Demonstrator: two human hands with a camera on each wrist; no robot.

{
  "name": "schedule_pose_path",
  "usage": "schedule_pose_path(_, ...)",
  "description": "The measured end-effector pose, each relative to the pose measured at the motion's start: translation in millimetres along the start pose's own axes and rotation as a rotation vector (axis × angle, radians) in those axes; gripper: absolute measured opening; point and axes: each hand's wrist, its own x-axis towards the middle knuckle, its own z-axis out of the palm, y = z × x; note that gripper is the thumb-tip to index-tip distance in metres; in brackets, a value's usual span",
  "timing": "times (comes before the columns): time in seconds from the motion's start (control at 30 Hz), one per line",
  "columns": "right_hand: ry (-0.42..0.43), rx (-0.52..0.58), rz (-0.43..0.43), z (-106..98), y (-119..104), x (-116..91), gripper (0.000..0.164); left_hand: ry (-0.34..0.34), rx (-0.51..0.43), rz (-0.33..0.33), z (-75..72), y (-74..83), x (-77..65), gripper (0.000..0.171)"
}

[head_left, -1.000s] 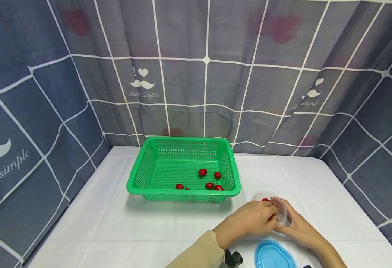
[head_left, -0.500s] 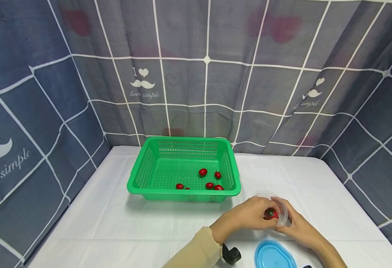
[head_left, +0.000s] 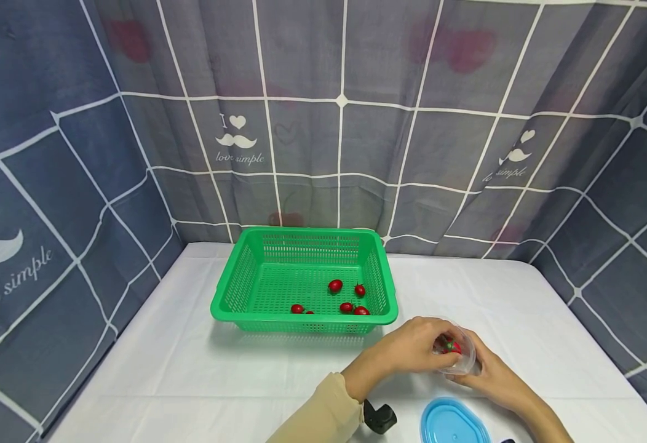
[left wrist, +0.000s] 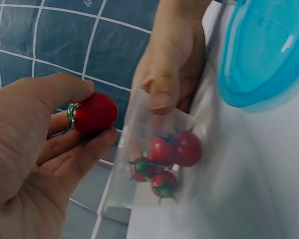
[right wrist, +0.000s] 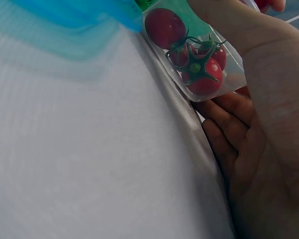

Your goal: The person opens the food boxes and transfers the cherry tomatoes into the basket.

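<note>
My left hand (head_left: 414, 346) pinches a red cherry tomato (left wrist: 96, 113) with a green stem end between thumb and fingers. It overlaps the mouth of a small clear plastic container (head_left: 466, 363) in the head view; the left wrist view shows the tomato just outside the wall. My right hand (head_left: 492, 375) grips that container, its thumb on one side and fingers on the other. Inside, several more cherry tomatoes (right wrist: 204, 77) with green calyxes lie at the bottom. A blue lid (head_left: 451, 421) rests on the table below the hands.
A green perforated basket (head_left: 304, 319) stands left of the hands, with several cherry tomatoes (head_left: 335, 286) on its floor. White cloth covers the table (head_left: 190, 381). Grey checked curtains (head_left: 301, 135) enclose the back and sides. A black strap piece (head_left: 380, 418) shows beneath the left sleeve.
My left hand's fingers have come up from within the container, and a tomato now shows between them. That hand has shifted slightly away from me; the right hand barely moves.
</note>
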Motion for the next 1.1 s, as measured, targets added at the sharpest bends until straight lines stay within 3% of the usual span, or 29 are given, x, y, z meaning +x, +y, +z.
schedule_pose_path(0.2,0.0,-0.033,0.019,-1,-3,0,0.086,0.026,-0.019,-0.006,-11.4,3.6,-1.6,0.027)
schedule_pose_path(0.5,-0.003,-0.085,0.027,-3,-5,0,0.083,0.116,-0.058,0.03,-35.9,12.2,-6.5,0.027)
schedule_pose_path(0.83,-0.021,-0.03,0.07,-2,-5,1,0.083,0.165,-0.121,0.058,-61.8,16.7,-12.4,0.03)
schedule_pose_path(1.1,-0.008,-0.006,0.052,-1,-3,1,0.089,0.251,-0.16,0.082,-78.2,13.7,-19.4,0.026)
